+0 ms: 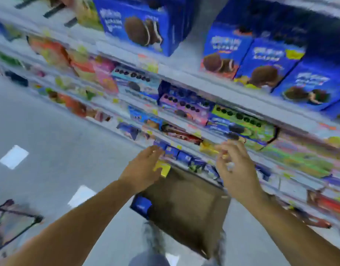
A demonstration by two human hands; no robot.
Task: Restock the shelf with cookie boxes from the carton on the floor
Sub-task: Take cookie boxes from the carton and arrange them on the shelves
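Both bare arms reach forward from the 6 o'clock edge of the view toward the lower shelves, and the whole scene is smeared by motion. The left hand sits just left of centre, fingers loosely stretched out and holding nothing, its tips close to a yellow tag at the shelf edge. The right hand is at its 3 o'clock, a little apart, with fingers half bent. The blur hides whether it pinches anything.

Below and between the two hands, toward 6 o'clock, the brown carton stands open on the grey floor, against the foot of the shelf. One blue cookie box shows in its corner at 9 o'clock. More blue cookie boxes stand upright in a row on the upper shelf at 1 to 2 o'clock. A black wire basket sits at 8 o'clock.
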